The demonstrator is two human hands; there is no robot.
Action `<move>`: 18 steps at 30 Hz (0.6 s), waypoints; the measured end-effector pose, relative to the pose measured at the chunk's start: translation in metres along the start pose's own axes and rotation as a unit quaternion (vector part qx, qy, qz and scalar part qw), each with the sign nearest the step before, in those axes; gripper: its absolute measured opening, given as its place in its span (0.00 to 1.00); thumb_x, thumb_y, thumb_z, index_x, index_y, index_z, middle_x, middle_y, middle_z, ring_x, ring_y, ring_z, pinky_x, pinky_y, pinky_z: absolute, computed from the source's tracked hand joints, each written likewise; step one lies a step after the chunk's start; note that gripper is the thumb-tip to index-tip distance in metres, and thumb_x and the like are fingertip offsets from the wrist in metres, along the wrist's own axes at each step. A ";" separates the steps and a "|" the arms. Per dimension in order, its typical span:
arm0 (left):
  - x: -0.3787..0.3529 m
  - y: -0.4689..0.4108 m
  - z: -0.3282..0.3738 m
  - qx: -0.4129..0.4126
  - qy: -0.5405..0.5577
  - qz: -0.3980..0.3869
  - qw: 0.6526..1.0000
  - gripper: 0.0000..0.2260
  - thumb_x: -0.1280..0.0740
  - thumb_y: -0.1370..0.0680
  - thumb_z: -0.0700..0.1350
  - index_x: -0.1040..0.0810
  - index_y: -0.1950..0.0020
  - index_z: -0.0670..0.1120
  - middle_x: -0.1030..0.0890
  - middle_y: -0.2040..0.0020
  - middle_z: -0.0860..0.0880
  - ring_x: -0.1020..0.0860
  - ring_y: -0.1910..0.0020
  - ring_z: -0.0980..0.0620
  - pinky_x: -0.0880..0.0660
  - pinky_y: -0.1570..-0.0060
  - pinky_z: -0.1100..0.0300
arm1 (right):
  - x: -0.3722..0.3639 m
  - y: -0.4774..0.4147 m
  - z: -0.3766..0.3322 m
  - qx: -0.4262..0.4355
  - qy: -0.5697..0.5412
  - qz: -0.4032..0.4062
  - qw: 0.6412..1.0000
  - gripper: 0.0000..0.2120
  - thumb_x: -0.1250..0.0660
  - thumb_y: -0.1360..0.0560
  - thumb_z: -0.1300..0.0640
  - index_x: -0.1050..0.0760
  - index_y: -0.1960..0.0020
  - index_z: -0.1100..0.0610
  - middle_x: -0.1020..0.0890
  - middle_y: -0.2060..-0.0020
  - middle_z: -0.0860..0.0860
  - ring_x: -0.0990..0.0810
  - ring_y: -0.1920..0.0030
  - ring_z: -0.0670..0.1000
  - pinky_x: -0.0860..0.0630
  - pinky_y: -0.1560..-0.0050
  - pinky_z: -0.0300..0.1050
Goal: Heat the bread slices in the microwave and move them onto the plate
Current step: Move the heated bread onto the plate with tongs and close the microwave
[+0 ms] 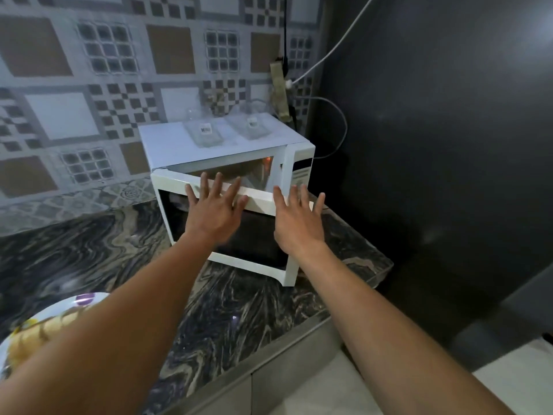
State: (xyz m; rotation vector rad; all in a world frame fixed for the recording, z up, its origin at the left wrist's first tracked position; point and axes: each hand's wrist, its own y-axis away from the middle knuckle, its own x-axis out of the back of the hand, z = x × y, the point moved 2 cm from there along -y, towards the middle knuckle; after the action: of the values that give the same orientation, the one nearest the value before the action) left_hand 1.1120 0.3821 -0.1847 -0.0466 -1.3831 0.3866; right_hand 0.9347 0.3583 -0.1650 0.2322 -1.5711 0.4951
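Observation:
A white microwave (227,145) stands on the marbled counter against the tiled wall. Its door (254,253) is swung partly outward, and a lit cavity shows behind the door's top edge. My left hand (214,206) lies flat against the upper part of the door with fingers spread. My right hand (297,221) hovers with fingers spread at the door's right end, holding nothing. At the lower left a white plate (59,307) with a purple pattern holds pale bread slices (33,336), half covered by my left forearm. Bread inside the microwave is not visible.
Two clear glass dishes (206,133) rest on top of the microwave. A power strip (279,88) with cables hangs on the wall behind it. A dark wall rises to the right. The counter edge (383,265) ends just right of the microwave.

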 end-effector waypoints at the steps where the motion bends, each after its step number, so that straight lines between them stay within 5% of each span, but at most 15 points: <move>1: -0.001 -0.005 0.003 0.005 -0.008 0.002 1.000 0.28 0.59 0.18 0.64 0.50 0.18 0.59 0.52 0.17 0.45 0.61 0.19 0.40 0.63 0.25 0.36 | -0.001 -0.009 0.007 0.014 0.003 0.001 1.000 0.36 0.41 0.20 0.59 0.57 0.19 0.54 0.52 0.21 0.63 0.60 0.21 0.64 0.60 0.27 0.72; 12: -0.016 -0.051 0.030 0.062 -0.095 -0.012 0.994 0.31 0.59 0.17 0.63 0.57 0.17 0.51 0.58 0.18 0.43 0.63 0.20 0.41 0.62 0.23 0.38 | -0.018 -0.091 0.040 0.085 -0.009 0.021 0.996 0.35 0.41 0.20 0.61 0.57 0.20 0.64 0.53 0.21 0.64 0.58 0.21 0.62 0.59 0.23 0.64; 18: -0.026 -0.074 0.038 0.069 -0.108 0.015 0.992 0.32 0.62 0.18 0.64 0.59 0.18 0.49 0.60 0.18 0.42 0.67 0.21 0.41 0.64 0.24 0.39 | -0.029 -0.125 0.055 0.130 -0.024 0.034 0.991 0.32 0.49 0.16 0.49 0.57 0.19 0.60 0.53 0.20 0.60 0.59 0.20 0.58 0.61 0.22 0.58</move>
State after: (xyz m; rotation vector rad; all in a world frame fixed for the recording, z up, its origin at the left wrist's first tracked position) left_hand 1.0898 0.2981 -0.1825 0.0917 -1.5674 0.5232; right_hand 0.9423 0.2187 -0.1723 0.3926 -1.5641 0.7527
